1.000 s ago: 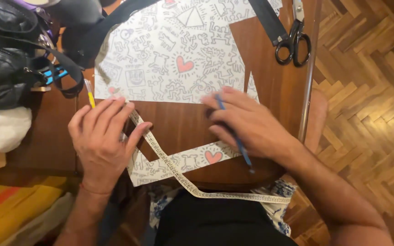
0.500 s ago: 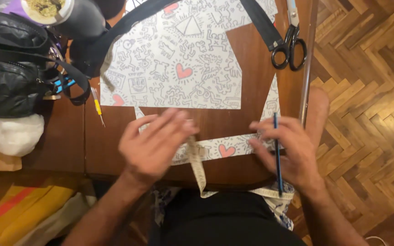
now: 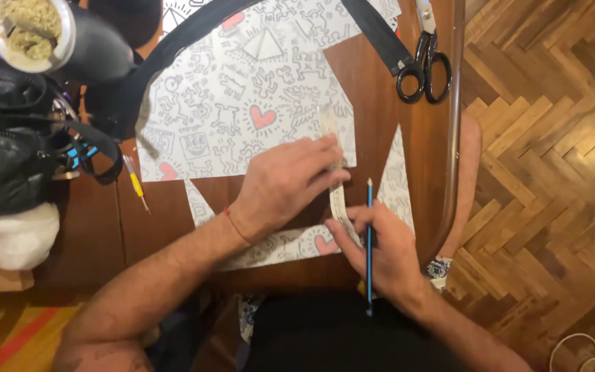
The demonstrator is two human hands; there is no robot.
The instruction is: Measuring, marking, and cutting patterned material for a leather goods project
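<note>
Measuring tape (image 3: pixel 334 165) laid up the brown table (image 3: pixel 380 103), running from six toward twelve o'clock across the edge of the printed fabric (image 3: pixel 242 103), white with black doodles and red hearts. Left hand (image 3: pixel 280 186) pressing flat on the tape, fingers spread, likely pinning it taut. Right hand (image 3: pixel 383 251) at five o'clock of it, pinching the tape's lower end between thumb and finger while gripping a blue pencil (image 3: pixel 369 241), tip pointing up, seemingly kept ready for marking. Narrow printed fabric strip (image 3: pixel 290 244) beneath both wrists. Black-handled scissors (image 3: pixel 423 65) lying at one o'clock beside a black strap (image 3: pixel 377 31). Yellow-handled tool (image 3: pixel 135 184) at nine o'clock. Black bag (image 3: pixel 8 151) beyond, table's left edge.
</note>
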